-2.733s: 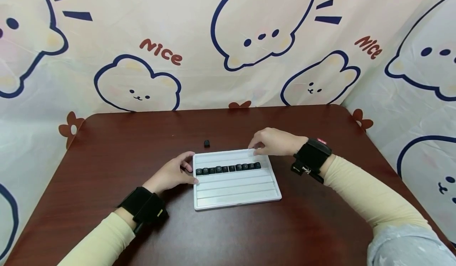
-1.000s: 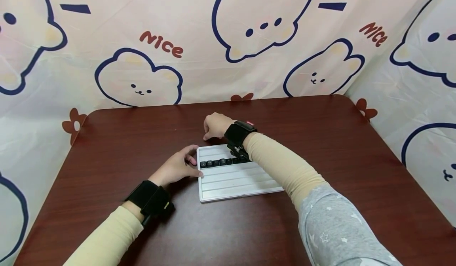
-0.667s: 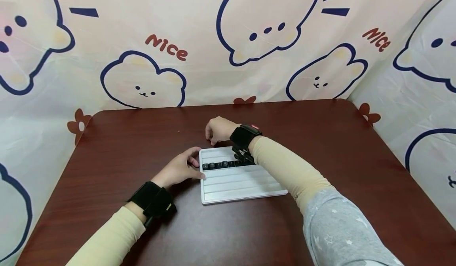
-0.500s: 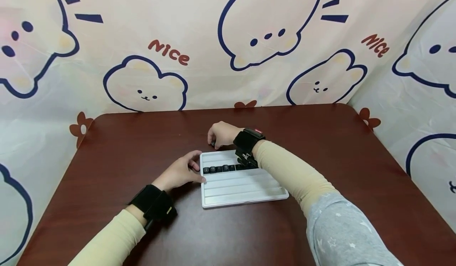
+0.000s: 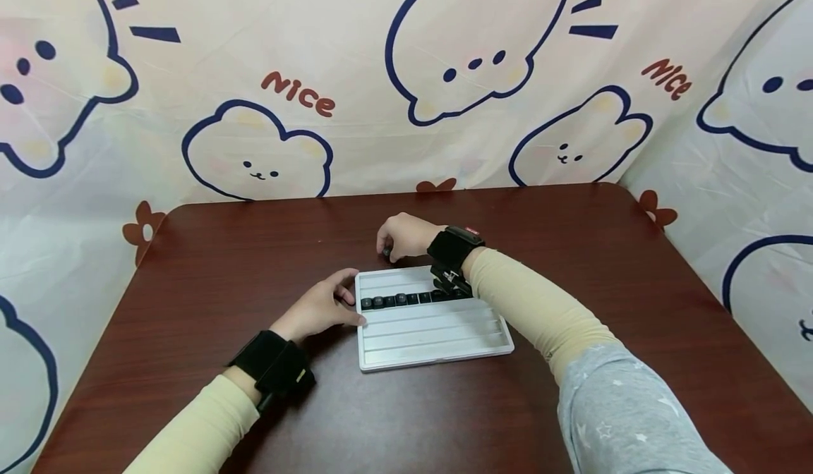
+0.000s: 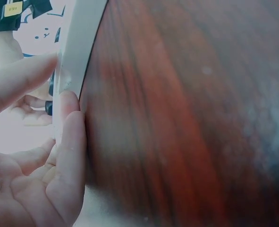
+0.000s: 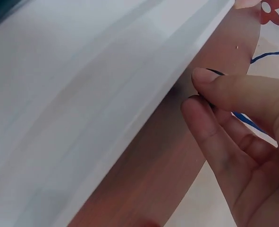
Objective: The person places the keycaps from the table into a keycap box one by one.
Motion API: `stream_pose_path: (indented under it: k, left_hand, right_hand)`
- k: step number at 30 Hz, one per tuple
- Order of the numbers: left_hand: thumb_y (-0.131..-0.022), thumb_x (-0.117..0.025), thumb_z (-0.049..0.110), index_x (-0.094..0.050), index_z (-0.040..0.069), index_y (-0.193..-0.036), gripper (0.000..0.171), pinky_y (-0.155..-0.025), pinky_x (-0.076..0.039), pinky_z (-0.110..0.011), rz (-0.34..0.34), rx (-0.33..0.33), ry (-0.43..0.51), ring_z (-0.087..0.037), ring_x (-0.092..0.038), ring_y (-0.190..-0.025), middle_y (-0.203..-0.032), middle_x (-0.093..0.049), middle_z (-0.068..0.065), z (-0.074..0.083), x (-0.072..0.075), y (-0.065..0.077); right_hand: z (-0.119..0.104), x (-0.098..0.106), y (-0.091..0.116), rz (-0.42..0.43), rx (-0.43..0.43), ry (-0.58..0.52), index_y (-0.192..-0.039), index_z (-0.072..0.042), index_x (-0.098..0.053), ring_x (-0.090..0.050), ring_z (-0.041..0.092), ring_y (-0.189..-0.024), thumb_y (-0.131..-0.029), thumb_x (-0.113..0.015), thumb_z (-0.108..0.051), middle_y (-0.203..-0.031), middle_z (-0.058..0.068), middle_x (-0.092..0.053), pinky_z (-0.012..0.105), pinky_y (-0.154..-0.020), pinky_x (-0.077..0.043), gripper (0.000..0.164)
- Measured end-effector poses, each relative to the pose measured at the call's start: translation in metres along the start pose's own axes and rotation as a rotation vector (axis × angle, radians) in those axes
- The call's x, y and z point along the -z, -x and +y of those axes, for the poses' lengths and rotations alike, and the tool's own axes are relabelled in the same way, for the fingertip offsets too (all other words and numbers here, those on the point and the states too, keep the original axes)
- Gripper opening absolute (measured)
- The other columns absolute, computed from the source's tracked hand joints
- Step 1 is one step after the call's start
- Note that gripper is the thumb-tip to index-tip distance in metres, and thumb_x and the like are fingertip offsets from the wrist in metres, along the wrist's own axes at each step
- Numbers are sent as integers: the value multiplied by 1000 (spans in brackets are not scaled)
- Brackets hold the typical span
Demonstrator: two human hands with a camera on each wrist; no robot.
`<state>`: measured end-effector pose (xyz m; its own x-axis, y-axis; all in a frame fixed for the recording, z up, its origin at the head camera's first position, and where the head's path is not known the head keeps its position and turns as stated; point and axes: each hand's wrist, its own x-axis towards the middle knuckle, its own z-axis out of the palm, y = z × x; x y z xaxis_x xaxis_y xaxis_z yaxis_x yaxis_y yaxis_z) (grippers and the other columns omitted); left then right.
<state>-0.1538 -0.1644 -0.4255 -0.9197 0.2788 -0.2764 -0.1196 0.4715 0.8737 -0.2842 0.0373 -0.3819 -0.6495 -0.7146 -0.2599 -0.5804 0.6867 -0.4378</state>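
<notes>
A white grooved tray point(image 5: 432, 329) lies on the table, with a row of black keycaps point(image 5: 401, 300) standing along one of its upper grooves. At the tray's left edge, my left hand point(image 5: 320, 306) grips the rim; in the left wrist view its fingers point(image 6: 72, 125) lie against the tray's side. Just beyond the far edge, my right hand point(image 5: 409, 235) pinches a single black keycap point(image 5: 387, 251) between thumb and finger, above the table. In the left wrist view this keycap point(image 6: 48, 108) shows dark at the right hand's fingertips. My right wrist hides the row's right end.
The brown wooden table point(image 5: 254, 248) extends all round the tray. A white cartoon-printed cloth point(image 5: 356, 72) hangs behind the table and along its sides. Black straps with small cameras point(image 5: 273, 365) sit on both wrists.
My right hand has moved from the tray's upper right corner to the loose keycap behind it, picked it up, and now drifts slightly right. My left hand stays on the tray's left edge.
</notes>
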Motion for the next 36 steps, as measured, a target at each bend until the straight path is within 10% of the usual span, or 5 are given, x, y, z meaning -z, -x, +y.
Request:
stream_pose_path:
  k: [36]
  left_hand:
    - [-78,-89,8,-42,4,-151,87,-70,-48,-33,-15,-1,-32,-25,-56,-87,-104,-58,-15,3,2,1]
  right_hand:
    - [42,5,73,92,140,-168,-115,-10,-78,-63,15,-93,-88,-81,-5,-108,-1,-71,30,-85,-53,27]
